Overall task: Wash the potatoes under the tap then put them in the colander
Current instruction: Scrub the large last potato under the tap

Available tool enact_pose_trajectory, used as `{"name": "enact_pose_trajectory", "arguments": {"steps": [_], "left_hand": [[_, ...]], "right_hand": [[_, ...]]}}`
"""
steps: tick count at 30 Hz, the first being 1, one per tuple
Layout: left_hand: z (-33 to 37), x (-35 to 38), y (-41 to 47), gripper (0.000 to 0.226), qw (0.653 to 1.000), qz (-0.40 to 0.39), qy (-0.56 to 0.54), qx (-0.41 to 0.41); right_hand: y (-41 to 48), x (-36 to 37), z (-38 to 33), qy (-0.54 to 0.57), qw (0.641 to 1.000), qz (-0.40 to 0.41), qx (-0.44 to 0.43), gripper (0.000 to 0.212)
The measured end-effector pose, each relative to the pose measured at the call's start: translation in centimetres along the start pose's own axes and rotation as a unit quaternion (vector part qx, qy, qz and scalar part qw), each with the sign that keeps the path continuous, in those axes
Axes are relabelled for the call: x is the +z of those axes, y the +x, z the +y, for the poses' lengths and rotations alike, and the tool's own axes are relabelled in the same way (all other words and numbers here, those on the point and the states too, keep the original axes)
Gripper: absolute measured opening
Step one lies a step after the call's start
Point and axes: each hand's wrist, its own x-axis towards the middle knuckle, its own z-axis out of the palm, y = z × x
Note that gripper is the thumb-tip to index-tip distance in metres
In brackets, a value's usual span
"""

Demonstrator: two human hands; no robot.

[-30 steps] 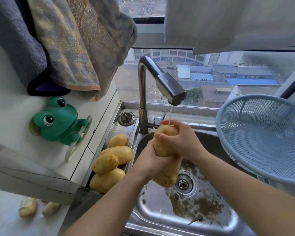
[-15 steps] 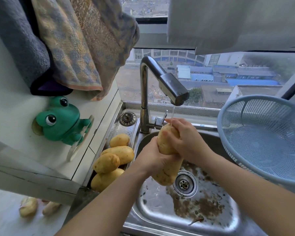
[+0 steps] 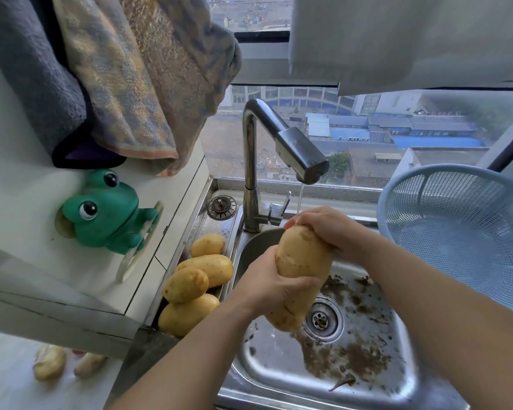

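A long yellow potato (image 3: pixel 301 261) stands nearly upright over the steel sink (image 3: pixel 279 377), under a thin stream from the tap (image 3: pixel 301 153). My left hand (image 3: pixel 271 282) grips its middle from the left, thumb across the front. My right hand (image 3: pixel 328 227) is curled over its top end, where the water lands. Several more potatoes (image 3: pixel 199 276) lie piled on the ledge left of the sink. The pale blue colander (image 3: pixel 462 229) sits at the right, with nothing visible in it.
Dirt specks lie on the sink floor around the drain (image 3: pixel 320 319). A green frog holder (image 3: pixel 107 211) sits on the white counter at left, with towels (image 3: pixel 125 78) hanging above it. Two pale items (image 3: pixel 65 362) lie on the floor at lower left. A window is behind the tap.
My right hand has slid up from the potato's side to cap its top end, baring more of the potato. My left hand keeps its grip at the middle.
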Motion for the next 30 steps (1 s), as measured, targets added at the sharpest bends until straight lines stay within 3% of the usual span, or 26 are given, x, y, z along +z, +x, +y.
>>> {"name": "enact_pose_trajectory", "arguments": {"steps": [4,7,9,11,14,19,24,26,30], "left_hand": [[-0.6,-1.5,-0.3,0.061,0.988,-0.077,-0.134,-0.009],[-1.6,-2.3,0.0,0.083,0.974,-0.133,-0.183,-0.013],[-2.4,-2.2,0.1,0.098,0.964,-0.147,-0.221,-0.019],[-2.9,-1.8,0.2,0.109,0.958,-0.129,-0.254,-0.013],[-2.6,-0.8,0.8,0.112,0.963,-0.025,-0.268,0.018],[-1.4,0.8,1.0,0.084,0.975,0.077,-0.188,0.093],[0.1,0.9,1.6,0.073,0.960,0.085,-0.259,0.067],[0.6,0.7,1.9,0.062,0.961,0.091,-0.254,0.062],[0.8,-0.2,2.3,0.052,0.960,0.077,-0.268,0.003]], "right_hand": [[-0.4,0.1,1.9,0.211,0.976,-0.045,0.018,0.035],[-0.7,1.3,3.2,0.310,0.946,-0.064,0.066,0.057],[-1.0,2.0,3.3,0.337,0.936,-0.062,0.080,0.061],[-1.1,2.5,3.0,0.336,0.938,-0.036,0.079,0.058],[-1.1,2.9,2.5,0.319,0.944,0.029,0.082,0.053],[-0.7,3.0,2.1,0.238,0.963,0.104,0.067,0.052],[-1.0,3.2,2.2,0.117,0.970,0.197,-0.077,0.045],[-1.9,3.2,2.5,0.100,0.966,0.193,-0.140,0.037],[-2.5,3.3,4.6,0.080,0.971,0.108,-0.197,0.073]]}}
